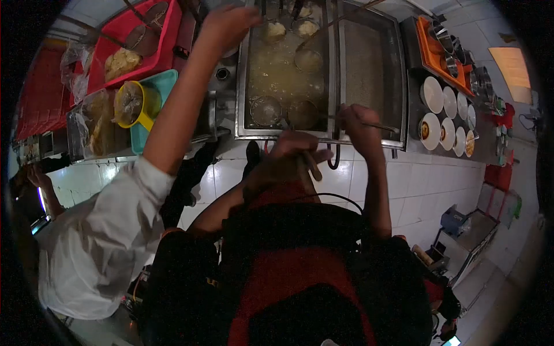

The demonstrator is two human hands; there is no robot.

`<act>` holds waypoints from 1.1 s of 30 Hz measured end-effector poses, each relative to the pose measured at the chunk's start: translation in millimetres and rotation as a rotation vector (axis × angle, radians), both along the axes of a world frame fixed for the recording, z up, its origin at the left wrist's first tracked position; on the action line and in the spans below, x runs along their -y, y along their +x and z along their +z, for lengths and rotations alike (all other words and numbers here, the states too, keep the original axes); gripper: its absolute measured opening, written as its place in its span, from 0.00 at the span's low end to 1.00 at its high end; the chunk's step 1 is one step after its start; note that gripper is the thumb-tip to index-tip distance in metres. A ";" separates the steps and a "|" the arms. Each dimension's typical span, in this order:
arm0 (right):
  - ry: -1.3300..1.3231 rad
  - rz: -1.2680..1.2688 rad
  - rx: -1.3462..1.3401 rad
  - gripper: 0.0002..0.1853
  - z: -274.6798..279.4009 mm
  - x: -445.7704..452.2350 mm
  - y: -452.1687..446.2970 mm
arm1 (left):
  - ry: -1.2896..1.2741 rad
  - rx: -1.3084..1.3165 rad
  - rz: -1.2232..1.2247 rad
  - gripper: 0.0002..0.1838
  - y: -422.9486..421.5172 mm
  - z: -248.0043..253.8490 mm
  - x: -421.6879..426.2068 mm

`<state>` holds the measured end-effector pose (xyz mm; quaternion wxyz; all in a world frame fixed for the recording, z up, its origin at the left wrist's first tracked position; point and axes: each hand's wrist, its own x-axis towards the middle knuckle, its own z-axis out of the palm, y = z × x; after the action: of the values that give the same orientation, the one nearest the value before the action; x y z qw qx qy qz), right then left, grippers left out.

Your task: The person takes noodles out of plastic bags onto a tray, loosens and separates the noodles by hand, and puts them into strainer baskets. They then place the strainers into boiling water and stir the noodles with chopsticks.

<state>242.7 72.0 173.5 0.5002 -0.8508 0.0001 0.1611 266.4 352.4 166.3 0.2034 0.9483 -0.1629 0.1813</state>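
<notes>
My left hand (293, 144) is closed at the front edge of the noodle boiler (285, 81). A wooden handle (312, 166) sticks out of it toward me, in line with a round wire strainer (266, 110) in the cloudy water. My right hand (362, 122) is closed around the long handle of a second strainer (302, 114), beside the first one. The handle's end points to the right, over the neighbouring basin (372, 63). More strainers stand at the back, with pale noodles (307, 29) in them.
A co-worker's white-sleeved arm (190, 98) reaches across from the left to the boiler's back. Left of it are a pink crate (95, 63), a yellow jug (149, 101) and a turquoise tray (167, 83). White bowls (431, 95) and an orange tray (430, 55) stand at right.
</notes>
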 end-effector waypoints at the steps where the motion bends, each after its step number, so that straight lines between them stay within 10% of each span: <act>1: 0.051 0.021 0.019 0.16 19.3 -10.7 4.8 | -0.271 -0.110 -0.237 0.18 -59.3 2.0 54.9; 6: -0.130 0.580 0.205 0.11 -115.6 -50.5 30.8 | -0.931 -0.308 -0.572 0.17 -106.7 -2.3 123.1; 9: 0.191 0.417 0.568 0.11 -97.8 -57.6 24.0 | -1.008 -0.312 -0.538 0.16 -104.7 0.3 110.7; 12: 0.044 0.350 0.210 0.12 -185.3 -52.0 20.5 | -1.107 -0.328 -0.542 0.15 -102.5 2.2 115.5; 16: 0.174 0.215 0.097 0.13 -82.5 -64.2 12.1 | -0.866 -0.233 -0.600 0.09 -99.3 1.5 113.9; 23: -0.047 0.589 0.333 0.11 -183.2 -47.1 18.5 | 0.367 0.104 0.398 0.14 157.4 -17.3 -110.4; 27: -0.017 0.466 0.645 0.10 -77.0 -61.1 11.8 | 0.025 -0.018 0.046 0.08 8.1 -2.9 16.5; 30: 0.113 0.616 0.267 0.08 -110.3 -56.2 17.7 | -0.294 -0.369 -0.479 0.09 -100.3 -4.8 113.4; 33: 0.031 0.386 0.498 0.10 -109.6 -55.3 23.5 | -0.581 -0.335 -0.525 0.11 -100.8 -4.6 129.8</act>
<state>266.3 127.3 63.9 0.4580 -0.8407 -0.2861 0.0399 165.5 222.7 161.8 0.5250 0.7942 -0.3058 0.0048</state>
